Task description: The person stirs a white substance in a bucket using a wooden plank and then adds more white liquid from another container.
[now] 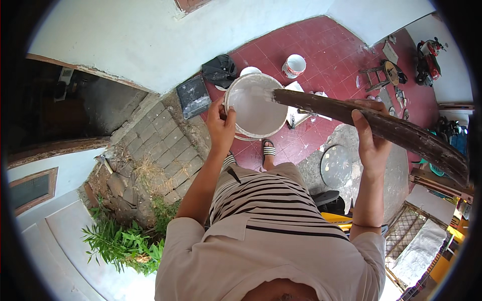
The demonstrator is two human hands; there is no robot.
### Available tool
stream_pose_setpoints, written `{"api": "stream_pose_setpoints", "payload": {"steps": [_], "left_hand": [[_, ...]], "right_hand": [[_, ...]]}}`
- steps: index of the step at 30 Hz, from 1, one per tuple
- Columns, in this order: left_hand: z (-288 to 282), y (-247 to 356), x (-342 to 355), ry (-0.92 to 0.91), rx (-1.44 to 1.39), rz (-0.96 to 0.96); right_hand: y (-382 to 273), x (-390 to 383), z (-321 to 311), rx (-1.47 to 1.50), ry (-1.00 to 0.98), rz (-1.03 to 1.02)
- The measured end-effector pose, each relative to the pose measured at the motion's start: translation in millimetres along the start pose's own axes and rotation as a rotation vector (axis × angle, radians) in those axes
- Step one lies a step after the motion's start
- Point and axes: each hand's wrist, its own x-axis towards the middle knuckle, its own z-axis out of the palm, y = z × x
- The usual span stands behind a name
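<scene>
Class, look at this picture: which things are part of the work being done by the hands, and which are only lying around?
In use: left hand gripping the white bucket rim; right hand holding the dark wooden stick, its tip in the bucket.

Lying about: small white pot, black bag, black tray, round dark lid.

Stick end in bucket — cup behind.

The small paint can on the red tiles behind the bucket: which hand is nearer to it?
Left. The left hand grips the big white bucket's rim, just below-left of the small paint can. The right hand sits farther off, lower right, gripping the dark wooden stick.
</scene>
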Motion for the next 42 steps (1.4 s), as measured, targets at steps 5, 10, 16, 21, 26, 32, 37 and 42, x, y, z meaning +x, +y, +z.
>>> {"api": "stream_pose_setpoints", "payload": {"steps": [5,10,16,21,26,32,37,42], "left_hand": [[0,-7,-5,-0.001,-0.124,-0.069],[1,-7,-9,-0.002,-0.254,-0.085],[-6,7,-10,-0.037,-0.376,-0.108],[-13,14,-8,-0.023,-0.446,-0.055],[-21,19,-6,-0.025,-0.467,-0.041],[-31,29,3,0.015,-0.479,0.032],[-36,38,6,0.059,-0.464,0.083],[-34,44,3,0.116,-0.403,0.148]], "right_hand": [[-34,2,-8,-0.052,0.023,-0.046],[-62,2,-6,-0.151,0.008,-0.122],[-86,-1,-4,-0.217,0.032,-0.158],[-103,-2,1,-0.303,0.031,-0.189],[-112,-2,8,-0.254,0.056,-0.179],[-119,2,13,-0.279,0.043,-0.242],[-118,4,30,-0.217,0.051,-0.266],[-91,8,52,-0.292,-0.060,-0.279]]}}
